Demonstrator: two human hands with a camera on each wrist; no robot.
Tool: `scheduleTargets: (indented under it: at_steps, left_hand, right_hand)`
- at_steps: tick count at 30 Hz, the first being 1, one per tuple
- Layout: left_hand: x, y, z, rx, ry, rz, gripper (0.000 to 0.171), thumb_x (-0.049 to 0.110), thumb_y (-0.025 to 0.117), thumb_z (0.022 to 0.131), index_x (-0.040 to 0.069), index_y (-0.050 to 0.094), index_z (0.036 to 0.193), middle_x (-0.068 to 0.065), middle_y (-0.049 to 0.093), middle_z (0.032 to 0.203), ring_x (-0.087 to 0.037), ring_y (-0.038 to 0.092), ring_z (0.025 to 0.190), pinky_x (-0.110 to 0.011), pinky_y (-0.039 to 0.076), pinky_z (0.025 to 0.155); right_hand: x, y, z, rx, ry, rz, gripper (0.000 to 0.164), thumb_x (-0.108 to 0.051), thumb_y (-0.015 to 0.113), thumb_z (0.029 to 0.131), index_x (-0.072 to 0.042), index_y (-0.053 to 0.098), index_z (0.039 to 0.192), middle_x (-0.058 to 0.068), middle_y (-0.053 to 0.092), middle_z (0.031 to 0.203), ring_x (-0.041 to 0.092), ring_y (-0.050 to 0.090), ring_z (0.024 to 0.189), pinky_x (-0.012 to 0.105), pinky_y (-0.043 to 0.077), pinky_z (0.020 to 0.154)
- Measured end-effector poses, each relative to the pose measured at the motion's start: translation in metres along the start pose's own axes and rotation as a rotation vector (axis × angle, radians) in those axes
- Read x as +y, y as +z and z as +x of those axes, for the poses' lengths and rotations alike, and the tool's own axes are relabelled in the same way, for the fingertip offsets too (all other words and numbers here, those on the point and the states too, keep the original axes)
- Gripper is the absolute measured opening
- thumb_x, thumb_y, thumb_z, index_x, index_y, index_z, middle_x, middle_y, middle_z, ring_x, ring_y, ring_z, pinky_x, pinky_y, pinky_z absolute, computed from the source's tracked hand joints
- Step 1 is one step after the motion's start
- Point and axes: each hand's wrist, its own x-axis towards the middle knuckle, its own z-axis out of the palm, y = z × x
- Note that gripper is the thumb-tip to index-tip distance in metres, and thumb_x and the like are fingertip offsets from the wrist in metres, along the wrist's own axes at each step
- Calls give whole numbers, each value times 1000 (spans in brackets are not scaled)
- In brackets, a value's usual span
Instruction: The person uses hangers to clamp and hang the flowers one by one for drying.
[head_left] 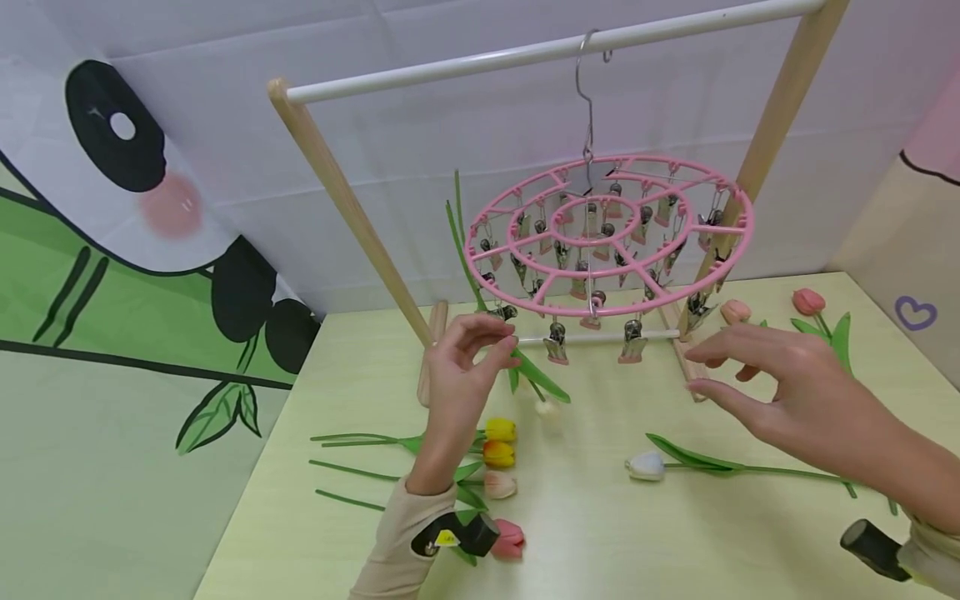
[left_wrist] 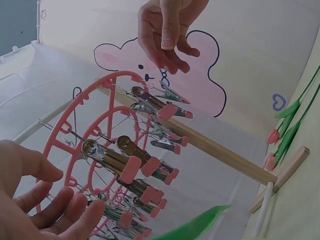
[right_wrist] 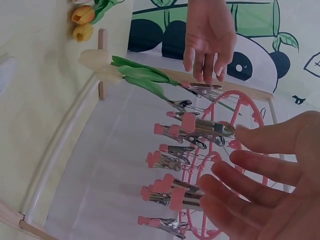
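Note:
A round pink clip hanger hangs by its metal hook from a white rod, with several metal clips below its rings. Cream tulips hang head down at its left edge, their stems up beside the rim; clips there are on the stems. My left hand is beside those clips, fingers loosely bent and thumb apart from them in the left wrist view, with nothing held. On the hanger's right side, my right hand is raised in the air, thumb and fingers apart, holding nothing.
Several yellow, orange, pale and pink tulips lie at the table's left. A white tulip lies front right, pink tulips back right. Wooden posts carry the white rod; a printed cloth hangs behind.

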Motion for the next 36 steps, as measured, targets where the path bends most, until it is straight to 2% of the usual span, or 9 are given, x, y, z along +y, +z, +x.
scheduleTargets:
  at_steps: [5, 12, 21, 28, 36]
  left_hand:
    - [1, 4, 2, -48, 6, 20, 22, 0, 63, 88, -4, 58, 110, -25, 58, 109, -29, 60, 98, -37, 57, 79]
    - [1, 7, 4, -75, -3, 61, 25, 3, 64, 89, -1, 60, 113, -16, 61, 112, -27, 58, 105, -35, 51, 91]
    - [0, 9, 6, -77, -45, 110, 26, 4, 65, 88, -2, 60, 113, -14, 61, 111, -25, 59, 104, -31, 51, 91]
    - [-1, 8, 8, -69, -74, 150, 27, 7, 65, 89, 1, 62, 115, -11, 63, 111, -20, 60, 104, -29, 51, 90]
    - [-1, 6, 8, -57, -70, 77, 29, 13, 56, 96, -3, 62, 119, -14, 63, 115, -23, 63, 101, -35, 54, 85]
  right_hand:
    - [7, -4, -6, -33, 30, -56, 41, -2, 84, 60, -24, 70, 92, -12, 67, 90, -2, 56, 75, 9, 45, 63]
    - [16, -7, -13, -96, 51, -112, 37, -7, 85, 62, -23, 69, 91, -13, 67, 89, 1, 54, 72, 10, 43, 62]
    - [36, -5, -32, -200, 73, -157, 33, -11, 85, 64, -21, 70, 92, -16, 65, 88, 2, 56, 77, 14, 44, 61]
    - [51, -4, -48, -234, 91, -186, 31, -12, 85, 63, -21, 69, 89, -18, 62, 86, 1, 56, 76, 20, 46, 57]
    - [66, -3, -60, -294, 143, -203, 28, -14, 85, 65, -20, 69, 87, -17, 62, 85, 0, 54, 75, 24, 49, 57]
